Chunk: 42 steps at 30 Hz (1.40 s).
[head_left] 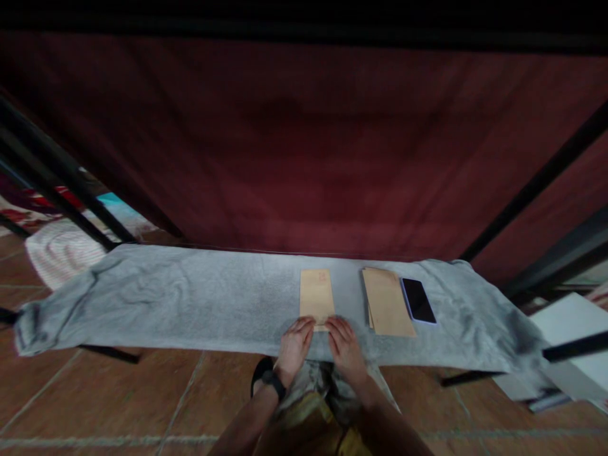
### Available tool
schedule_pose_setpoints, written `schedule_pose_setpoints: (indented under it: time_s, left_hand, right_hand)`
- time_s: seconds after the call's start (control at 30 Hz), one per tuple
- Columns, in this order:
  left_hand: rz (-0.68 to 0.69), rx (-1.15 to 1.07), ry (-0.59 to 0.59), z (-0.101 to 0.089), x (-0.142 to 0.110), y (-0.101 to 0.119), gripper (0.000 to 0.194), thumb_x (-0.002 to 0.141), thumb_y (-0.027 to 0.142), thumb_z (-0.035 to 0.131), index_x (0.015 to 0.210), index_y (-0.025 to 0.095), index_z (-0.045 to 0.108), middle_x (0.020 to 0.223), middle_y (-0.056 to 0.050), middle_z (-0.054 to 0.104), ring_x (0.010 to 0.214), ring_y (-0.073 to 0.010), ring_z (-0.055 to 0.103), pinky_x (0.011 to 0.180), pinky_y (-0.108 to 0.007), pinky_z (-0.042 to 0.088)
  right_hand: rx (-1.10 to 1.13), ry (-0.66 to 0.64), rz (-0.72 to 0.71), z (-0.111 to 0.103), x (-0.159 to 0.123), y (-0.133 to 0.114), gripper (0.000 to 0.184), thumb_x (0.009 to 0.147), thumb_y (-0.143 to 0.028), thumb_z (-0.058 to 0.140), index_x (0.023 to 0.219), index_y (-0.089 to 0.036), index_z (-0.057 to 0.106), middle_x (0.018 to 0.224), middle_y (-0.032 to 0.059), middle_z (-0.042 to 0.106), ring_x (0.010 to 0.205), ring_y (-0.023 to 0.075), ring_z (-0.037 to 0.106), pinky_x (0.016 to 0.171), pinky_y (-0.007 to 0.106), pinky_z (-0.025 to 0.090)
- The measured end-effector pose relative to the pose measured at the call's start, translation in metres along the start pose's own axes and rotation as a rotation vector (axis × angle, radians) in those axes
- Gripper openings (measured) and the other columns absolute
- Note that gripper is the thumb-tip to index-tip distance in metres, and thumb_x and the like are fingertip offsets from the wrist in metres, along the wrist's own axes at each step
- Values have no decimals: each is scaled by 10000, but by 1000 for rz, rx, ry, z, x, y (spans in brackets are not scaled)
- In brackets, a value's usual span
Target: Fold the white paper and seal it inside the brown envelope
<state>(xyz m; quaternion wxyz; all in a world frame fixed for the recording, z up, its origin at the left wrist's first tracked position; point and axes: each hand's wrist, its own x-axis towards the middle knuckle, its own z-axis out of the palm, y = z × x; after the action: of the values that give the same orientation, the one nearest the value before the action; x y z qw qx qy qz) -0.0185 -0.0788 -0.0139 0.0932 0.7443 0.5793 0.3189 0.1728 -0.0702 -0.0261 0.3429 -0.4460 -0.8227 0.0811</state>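
Observation:
A brown paper envelope (316, 292) lies lengthwise on a grey cloth, with a small reddish print near its far right corner. My left hand (295, 345) has its fingers closed on the envelope's near left edge. Opposite it, my right hand (345, 345) grips the near right edge. Between the fingertips the near end shows a crease or folded strip. A few more brown envelopes (388, 304) are stacked unevenly to the right, untouched. Beside that stack lies a phone (418, 300) with a dark screen and a pale purple rim.
The grey cloth (228, 297) covers a long, narrow bench. Behind it hangs a dark red curtain (304, 158), with black metal bars at both sides. A white box-like object (570, 323) stands at the right, a striped cloth (66, 250) at the left. Brown tiles (156, 380) make up the floor.

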Motion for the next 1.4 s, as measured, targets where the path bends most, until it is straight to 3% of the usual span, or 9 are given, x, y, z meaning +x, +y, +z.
schedule_pose_setpoints:
  time_s: [0.1,0.23,0.37,0.57,0.73,0.87,1.13,1.27,1.4]
  left_hand:
    - [34,32,-12,0,-3,1,368,993,143,407,1217,241,683,1252,-49,717,1172,-190,665,1008,-379,570]
    - [137,120,-58,-1,-12,-2,425,975,132,412,1332,215,627,1368,-79,663,1290,-206,603,1078,-411,533]
    - [211,238,-84,-2,-25,-7,470,994,318,502,1440,173,537,1494,-115,561,1414,-259,490,1141,-471,476]
    - [144,351,-74,6,-28,12,505,1049,381,375,1469,127,500,1504,-160,540,1428,-278,474,1165,-510,435]
    - [82,317,-230,26,2,34,538,1071,357,247,1516,132,448,1590,-127,438,1503,-233,355,1229,-476,334]
    - [10,290,-331,38,43,31,576,1073,386,189,1560,148,384,1626,-102,381,1528,-221,300,1253,-473,264]
    - [-87,357,-310,50,113,3,619,1039,545,245,1588,275,343,1679,-54,277,1566,-351,133,1231,-664,112]
    - [-143,367,-305,51,125,-8,651,1033,536,251,1605,230,302,1676,-72,281,1568,-337,131,1246,-621,107]
    - [-187,394,-254,48,119,-18,661,1025,488,294,1606,173,288,1664,-114,300,1562,-310,175,1252,-542,171]
  right_hand:
    - [-45,-72,-72,3,-9,-15,432,1004,-150,429,1402,-185,592,1429,95,620,1331,230,554,1170,468,412]
    - [-132,-124,-28,-1,-15,-25,461,1027,-199,418,1475,-170,524,1479,99,576,1380,221,516,1193,455,387]
    - [-172,-129,-14,-8,-18,-17,472,1036,-204,405,1498,-163,493,1503,97,550,1395,215,504,1203,460,375]
    - [-200,-133,-40,-13,-21,-5,500,1012,-170,408,1505,-187,488,1503,87,550,1380,232,524,1199,490,378]
    - [-194,-93,1,-5,-23,-6,480,1004,-137,381,1449,-172,558,1451,94,602,1369,217,535,1207,476,366]
    - [-180,-55,34,2,-24,-7,433,1000,-157,408,1368,-169,636,1371,100,666,1334,222,568,1214,472,354]
    - [-162,23,6,-1,-23,-9,434,1028,-168,392,1408,-227,594,1438,55,620,1362,190,537,1208,435,354]
    - [-183,34,-7,-1,-23,-11,428,1033,-183,394,1413,-231,585,1445,52,615,1355,192,542,1209,433,344]
    - [-230,24,13,0,-22,-14,434,1034,-181,388,1420,-228,579,1430,55,627,1333,204,561,1199,433,349]
